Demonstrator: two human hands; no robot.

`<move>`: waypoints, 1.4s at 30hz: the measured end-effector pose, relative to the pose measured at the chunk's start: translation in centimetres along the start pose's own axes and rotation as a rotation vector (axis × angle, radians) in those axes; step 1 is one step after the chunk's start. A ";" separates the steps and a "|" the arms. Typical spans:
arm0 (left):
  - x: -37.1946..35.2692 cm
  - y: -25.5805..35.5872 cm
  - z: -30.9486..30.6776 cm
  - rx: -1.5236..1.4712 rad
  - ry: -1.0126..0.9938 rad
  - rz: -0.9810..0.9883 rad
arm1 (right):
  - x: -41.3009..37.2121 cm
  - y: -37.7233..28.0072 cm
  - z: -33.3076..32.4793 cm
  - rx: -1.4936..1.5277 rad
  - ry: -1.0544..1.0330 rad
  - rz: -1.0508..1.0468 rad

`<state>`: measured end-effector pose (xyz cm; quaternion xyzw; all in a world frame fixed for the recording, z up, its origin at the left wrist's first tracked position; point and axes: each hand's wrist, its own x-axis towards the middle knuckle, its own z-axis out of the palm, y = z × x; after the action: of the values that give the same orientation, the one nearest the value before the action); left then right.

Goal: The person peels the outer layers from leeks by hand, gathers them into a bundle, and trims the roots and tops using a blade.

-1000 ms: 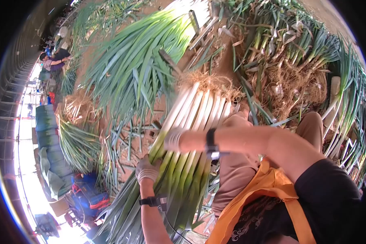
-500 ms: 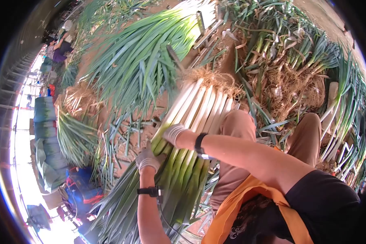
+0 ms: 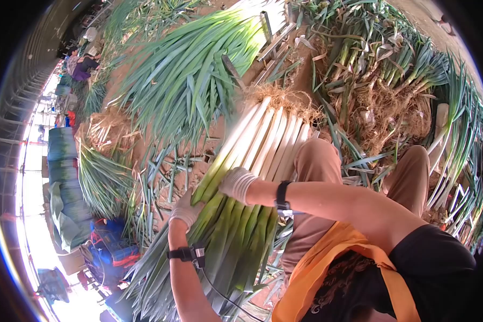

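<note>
A person in brown trousers (image 3: 317, 169), a black short-sleeved top (image 3: 429, 252) and a bright orange cloth apron (image 3: 333, 249) works over a wide bundle of long leeks (image 3: 236, 220), white-stalked and green-leaved, that slants beside the person's knee, its tan, stringy roots (image 3: 282, 103) pointing away. The left hand (image 3: 186, 210), in a pale knitted glove, cups the bundle's outer edge where the green begins, fingers angled toward the roots; how firmly it closes, one cannot tell. The right hand (image 3: 236, 184), gloved alike, lies across the top of the stalks, its fingers together and slightly bent; whether it pinches any stalk is hidden. A black wristband (image 3: 283, 196) circles the right wrist; another, with a thin dark cable (image 3: 220, 295), sits on the left.

Beyond the roots, a heap of glossy green leek leaves (image 3: 193, 75) fans out near dark metal bars (image 3: 232, 70). At upper right lies a tangled pile of rooted leeks (image 3: 381, 102), and at far upper left, a second person in purple (image 3: 83, 67).
</note>
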<state>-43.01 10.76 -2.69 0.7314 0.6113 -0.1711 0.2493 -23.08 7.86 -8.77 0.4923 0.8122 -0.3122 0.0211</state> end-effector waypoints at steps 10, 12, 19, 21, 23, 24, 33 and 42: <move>0.3 0.0 -0.6 0.001 -0.080 0.058 | -0.4 -2.1 -2.7 -0.187 0.049 -0.112; 0.7 0.3 -0.7 0.039 -0.097 0.101 | -0.1 -1.7 -1.8 -0.174 0.009 -0.101; 2.4 -1.2 1.9 0.117 -0.030 0.091 | 1.7 -1.5 -3.9 -0.293 -0.202 -0.187; 3.3 -2.0 2.2 0.067 -0.072 0.106 | 3.0 -0.7 -3.1 -0.198 -0.144 -0.188; 3.6 -2.3 2.2 0.034 -0.096 0.113 | 1.6 -1.5 -5.0 -0.228 -0.114 -0.213; 3.5 -2.2 1.9 0.024 -0.104 0.114 | 1.5 -1.6 -4.8 -0.268 -0.112 -0.204; 4.7 -3.1 2.8 0.143 -0.089 0.129 | 0.8 -2.5 -2.7 -0.288 0.116 -0.225; 10.6 -9.5 6.5 0.017 -0.180 0.093 | -1.0 -2.8 -3.8 -0.396 0.257 -0.227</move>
<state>-49.90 16.78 -15.33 0.7428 0.5503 -0.2293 0.3047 -23.83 8.17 -4.04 0.4197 0.9036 -0.0827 -0.0216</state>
